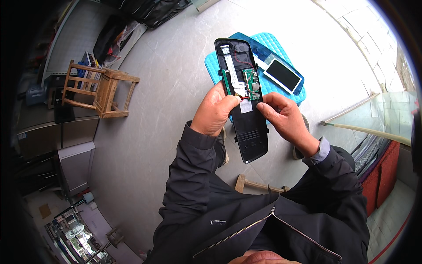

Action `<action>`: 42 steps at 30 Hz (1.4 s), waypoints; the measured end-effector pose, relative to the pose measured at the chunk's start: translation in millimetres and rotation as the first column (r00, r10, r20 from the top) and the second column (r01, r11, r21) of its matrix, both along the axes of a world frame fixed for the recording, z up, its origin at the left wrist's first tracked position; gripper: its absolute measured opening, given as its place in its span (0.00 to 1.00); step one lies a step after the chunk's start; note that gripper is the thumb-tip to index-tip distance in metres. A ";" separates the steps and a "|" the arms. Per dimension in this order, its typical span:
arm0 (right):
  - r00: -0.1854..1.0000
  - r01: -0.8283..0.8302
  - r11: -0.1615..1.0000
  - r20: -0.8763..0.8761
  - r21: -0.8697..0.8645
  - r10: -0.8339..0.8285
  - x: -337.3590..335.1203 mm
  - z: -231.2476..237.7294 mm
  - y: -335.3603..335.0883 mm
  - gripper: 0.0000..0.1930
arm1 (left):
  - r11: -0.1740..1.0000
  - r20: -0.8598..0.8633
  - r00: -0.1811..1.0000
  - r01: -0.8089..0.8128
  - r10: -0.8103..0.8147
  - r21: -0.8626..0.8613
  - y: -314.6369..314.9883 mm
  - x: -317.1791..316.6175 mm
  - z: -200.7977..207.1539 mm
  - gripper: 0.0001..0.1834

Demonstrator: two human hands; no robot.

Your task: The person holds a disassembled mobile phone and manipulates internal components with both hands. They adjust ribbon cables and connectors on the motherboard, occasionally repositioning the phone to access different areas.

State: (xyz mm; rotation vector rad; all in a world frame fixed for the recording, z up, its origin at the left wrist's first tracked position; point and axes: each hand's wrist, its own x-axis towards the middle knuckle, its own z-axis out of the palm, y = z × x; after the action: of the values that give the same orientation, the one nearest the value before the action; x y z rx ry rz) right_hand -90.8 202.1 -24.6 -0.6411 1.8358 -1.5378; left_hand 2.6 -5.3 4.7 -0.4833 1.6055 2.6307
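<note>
- evidently, the left hand (214, 111) clamps the black casing (250, 125) by its left edge, thumb inside, presumably so the green circuit board (253, 81) faces up.
- the right hand (285, 115) curls at the opposite edge; whether it pinches or steadies, i cannot tell.
- beyond both hands, a blue quilted pad (267, 41) probably cushions the white-framed screen (283, 75).
- the casing hides part of the pad and the left fingers.
</note>
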 end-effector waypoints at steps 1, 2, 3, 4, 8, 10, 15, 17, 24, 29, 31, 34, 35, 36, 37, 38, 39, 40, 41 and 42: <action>1.000 -0.001 1.000 -0.003 0.003 0.001 -0.1 0.1 0.1 0.12 | 1.000 0.001 1.000 -0.001 0.001 0.002 0.1 0.6 -0.2 0.27; 1.000 -0.002 1.000 -0.005 0.006 0.003 -0.1 0.1 0.3 0.12 | 1.000 -0.014 1.000 0.000 0.000 0.008 0.1 1.1 -0.4 0.27; 1.000 -0.003 1.000 -0.007 0.005 0.003 -0.2 -0.1 0.5 0.13 | 1.000 -0.005 1.000 0.001 -0.001 0.001 -0.1 0.8 -0.9 0.28; 1.000 -0.004 1.000 -0.009 0.004 0.004 -0.4 -0.5 0.7 0.13 | 1.000 -0.011 1.000 0.006 -0.006 -0.002 -0.5 0.0 -1.5 0.28; 1.000 0.000 1.000 -0.010 -0.030 0.000 -1.1 -3.9 0.7 0.13 | 0.999 -0.044 0.999 0.026 -0.025 0.037 -2.2 -0.2 -2.8 0.30; 1.000 -0.004 0.999 -0.002 -0.044 0.004 -2.2 -5.1 1.3 0.13 | 0.998 -0.037 0.999 0.033 -0.031 0.054 -3.0 0.2 -2.7 0.29; 0.999 -0.013 1.000 0.044 -0.026 0.014 -3.6 -3.9 3.1 0.13 | 0.993 0.018 0.999 -0.047 0.045 0.109 -4.7 2.1 0.3 0.25; 0.999 -0.031 1.000 0.039 0.000 0.031 -4.6 -2.5 3.7 0.13 | 0.983 0.063 0.989 -0.143 0.136 0.116 -4.5 0.8 -0.2 0.24; 0.999 -0.027 0.999 -0.029 0.038 0.028 -5.2 0.6 3.8 0.14 | 0.750 -0.204 0.929 -0.369 0.308 -0.548 -11.5 0.3 -10.4 0.42; 0.999 -0.024 0.995 -0.042 0.097 0.028 -8.5 1.4 4.9 0.11 | 0.128 -0.268 0.963 -0.263 -0.027 -0.956 -25.7 4.6 -6.1 0.25; 0.997 -0.022 0.995 -0.072 0.098 0.029 -11.0 -0.1 5.2 0.12 | 0.066 -0.218 0.972 -0.213 -0.091 -0.975 -25.6 6.3 -4.4 0.13; 0.984 -0.031 0.993 -0.170 0.114 0.050 -16.2 -3.8 7.1 0.15 | -0.005 -0.165 0.960 -0.170 -0.225 -0.985 -30.1 5.9 -1.9 0.17; 0.986 -0.042 0.992 -0.158 0.121 0.061 -17.6 -5.0 8.5 0.15 | -0.015 -0.149 0.958 -0.157 -0.245 -0.988 -30.6 5.3 -2.4 0.17; 0.987 -0.051 0.989 -0.145 0.136 0.071 -18.8 -6.2 10.3 0.15 | -0.025 -0.132 0.955 -0.143 -0.265 -0.989 -30.9 4.9 -3.0 0.18; 0.986 -0.065 0.990 -0.145 0.126 0.083 -19.9 -7.5 11.2 0.15 | -0.036 -0.116 0.952 -0.132 -0.284 -0.991 -30.8 5.0 -3.8 0.18; 0.983 -0.085 0.985 -0.148 0.150 0.107 -21.7 -9.1 11.2 0.15 | -0.067 -0.106 0.953 -0.130 -0.283 -0.989 -29.6 4.8 -5.0 0.18; 0.985 -0.101 0.983 -0.120 0.155 0.120 -23.4 -10.3 11.5 0.15 | -0.075 -0.109 0.950 -0.136 -0.292 -0.988 -28.5 4.2 -6.0 0.17; 0.987 -0.117 0.980 -0.093 0.159 0.133 -24.6 -11.3 12.4 0.15 | -0.089 -0.105 0.949 -0.137 -0.298 -0.987 -27.0 3.7 -7.0 0.17; 0.988 -0.133 0.978 -0.062 0.164 0.144 -25.9 -12.1 13.1 0.15 | -0.104 -0.101 0.947 -0.138 -0.304 -0.985 -25.4 3.1 -7.7 0.16; 0.989 -0.145 0.975 -0.013 0.171 0.149 -27.8 -12.8 13.8 0.15 | -0.106 -0.102 0.943 -0.142 -0.315 -0.984 -24.2 1.9 -8.2 0.15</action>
State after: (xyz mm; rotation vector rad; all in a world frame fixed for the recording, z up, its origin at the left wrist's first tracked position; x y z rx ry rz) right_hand -118.5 215.9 -37.4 -0.7022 1.8701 -1.2672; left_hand 4.5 -29.5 -3.5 0.1905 3.3347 0.6548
